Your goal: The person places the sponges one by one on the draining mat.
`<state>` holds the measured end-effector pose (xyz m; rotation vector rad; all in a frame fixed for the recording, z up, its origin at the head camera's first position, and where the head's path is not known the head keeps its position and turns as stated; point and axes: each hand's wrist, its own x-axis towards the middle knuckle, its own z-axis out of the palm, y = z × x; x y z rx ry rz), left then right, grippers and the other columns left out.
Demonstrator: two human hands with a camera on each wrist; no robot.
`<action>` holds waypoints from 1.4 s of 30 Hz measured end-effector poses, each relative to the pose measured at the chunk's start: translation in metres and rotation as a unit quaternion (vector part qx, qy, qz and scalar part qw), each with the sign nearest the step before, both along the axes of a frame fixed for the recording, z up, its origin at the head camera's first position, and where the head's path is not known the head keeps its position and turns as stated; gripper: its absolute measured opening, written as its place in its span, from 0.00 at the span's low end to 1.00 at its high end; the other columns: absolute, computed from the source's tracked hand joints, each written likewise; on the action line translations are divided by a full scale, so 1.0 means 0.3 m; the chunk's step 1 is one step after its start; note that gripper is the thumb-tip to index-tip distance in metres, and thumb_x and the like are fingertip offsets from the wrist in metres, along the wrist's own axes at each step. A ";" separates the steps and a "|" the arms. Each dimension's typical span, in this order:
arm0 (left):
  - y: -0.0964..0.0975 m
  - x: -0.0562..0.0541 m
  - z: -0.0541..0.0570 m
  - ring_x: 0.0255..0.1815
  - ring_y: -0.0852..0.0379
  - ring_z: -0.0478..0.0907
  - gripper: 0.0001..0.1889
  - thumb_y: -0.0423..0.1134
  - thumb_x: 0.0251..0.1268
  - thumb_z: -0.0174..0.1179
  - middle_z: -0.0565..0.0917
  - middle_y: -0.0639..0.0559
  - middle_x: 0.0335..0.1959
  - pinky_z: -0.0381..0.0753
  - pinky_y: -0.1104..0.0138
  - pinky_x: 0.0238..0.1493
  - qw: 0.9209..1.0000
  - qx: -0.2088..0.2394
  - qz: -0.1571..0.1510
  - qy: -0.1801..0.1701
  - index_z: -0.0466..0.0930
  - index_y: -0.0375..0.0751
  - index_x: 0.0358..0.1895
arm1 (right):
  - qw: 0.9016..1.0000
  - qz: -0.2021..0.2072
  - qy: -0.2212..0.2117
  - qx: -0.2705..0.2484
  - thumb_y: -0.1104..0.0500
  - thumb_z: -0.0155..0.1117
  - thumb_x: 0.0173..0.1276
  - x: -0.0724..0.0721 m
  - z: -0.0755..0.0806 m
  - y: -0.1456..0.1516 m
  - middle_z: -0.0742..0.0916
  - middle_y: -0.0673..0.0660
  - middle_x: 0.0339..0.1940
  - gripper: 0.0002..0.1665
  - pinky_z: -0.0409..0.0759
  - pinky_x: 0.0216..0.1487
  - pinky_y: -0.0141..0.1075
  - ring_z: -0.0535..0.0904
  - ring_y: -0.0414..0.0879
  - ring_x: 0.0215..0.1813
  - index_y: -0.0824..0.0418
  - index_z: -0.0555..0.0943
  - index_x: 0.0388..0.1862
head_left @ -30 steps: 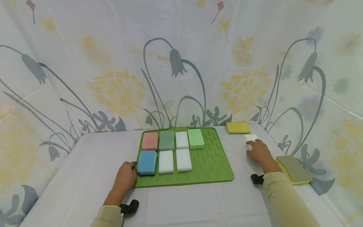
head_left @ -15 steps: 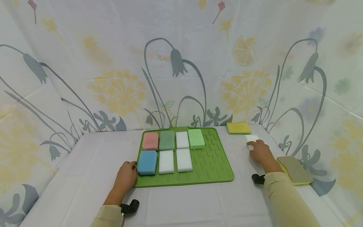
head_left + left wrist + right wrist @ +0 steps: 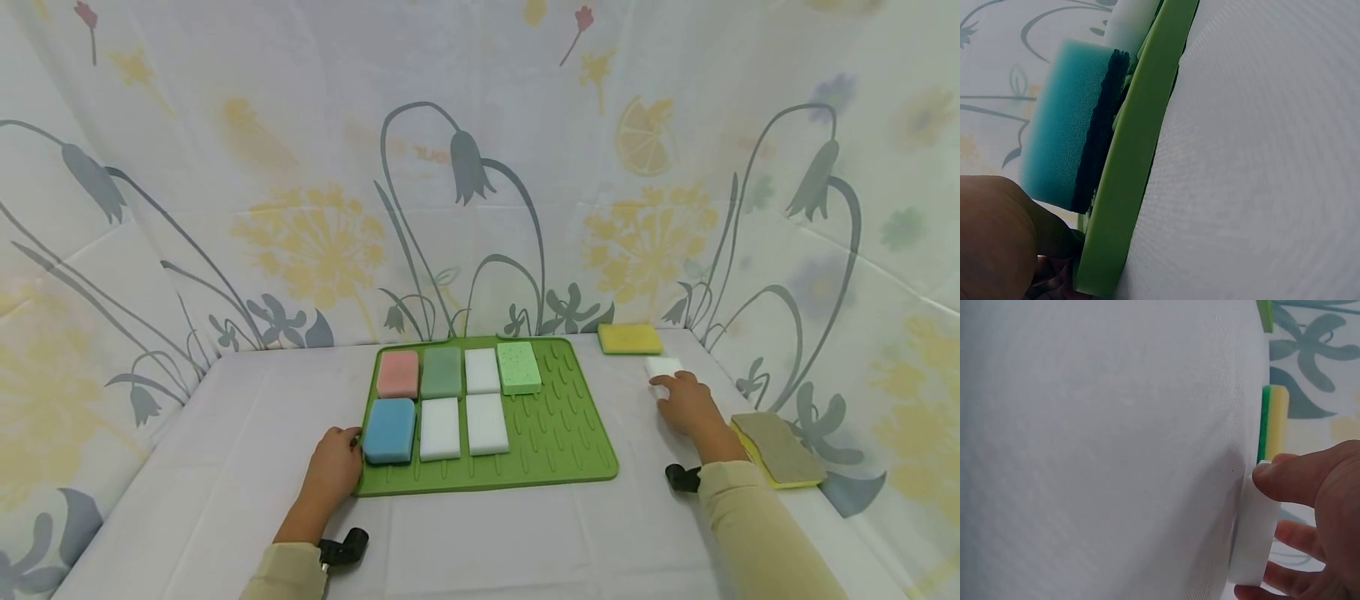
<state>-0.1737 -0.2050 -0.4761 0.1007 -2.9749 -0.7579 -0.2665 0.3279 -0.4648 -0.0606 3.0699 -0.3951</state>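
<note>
My left hand [image 3: 333, 462] pinches the left edge of a green ridged drying mat [image 3: 558, 467], beside a blue sponge [image 3: 389, 430] with a dark scouring layer. In the left wrist view the thumb [image 3: 1054, 228] lies against the mat's rim. At the right, my right hand [image 3: 688, 402] holds a white sponge [image 3: 663, 365] lying on the table; fingers partly cover it. The right wrist view has the thumb on one side of this white block [image 3: 1254, 531] and the fingers on the other.
On the mat sit a pink sponge [image 3: 397, 373], a dark green one [image 3: 441, 372], a speckled light green one [image 3: 519, 367] and several white ones [image 3: 439, 428]. A yellow sponge [image 3: 630, 338] lies behind my right hand; a grey-and-yellow one [image 3: 780, 448] lies right of my forearm.
Only slight movement shows: my right hand shifts a little to the right, then back slightly left, at the white sponge. The left hand and the mat stay in place.
</note>
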 end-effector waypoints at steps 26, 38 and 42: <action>0.001 0.000 -0.003 0.52 0.35 0.77 0.18 0.30 0.70 0.48 0.77 0.29 0.49 0.78 0.47 0.50 1.000 -0.006 0.003 0.000 0.74 0.23 0.58 | 0.998 0.040 0.047 0.008 0.61 0.56 0.69 0.059 0.017 -0.073 0.71 0.79 0.62 0.23 0.71 0.55 0.65 0.71 0.78 0.56 0.63 0.75 0.62; 0.006 0.004 0.005 0.51 0.35 0.77 0.18 0.30 0.70 0.49 0.77 0.30 0.49 0.78 0.47 0.50 1.000 -0.003 0.005 -0.002 0.74 0.24 0.58 | 0.997 0.050 0.052 -0.003 0.60 0.57 0.70 0.097 0.027 -0.123 0.71 0.78 0.63 0.23 0.71 0.55 0.65 0.71 0.78 0.56 0.62 0.75 0.63; 0.005 0.003 0.001 0.51 0.35 0.77 0.18 0.30 0.70 0.49 0.78 0.30 0.48 0.78 0.47 0.50 1.000 -0.005 0.004 0.000 0.74 0.23 0.58 | 0.997 0.055 0.056 -0.008 0.60 0.58 0.69 0.109 0.033 -0.137 0.72 0.77 0.62 0.23 0.72 0.55 0.64 0.72 0.78 0.56 0.61 0.75 0.62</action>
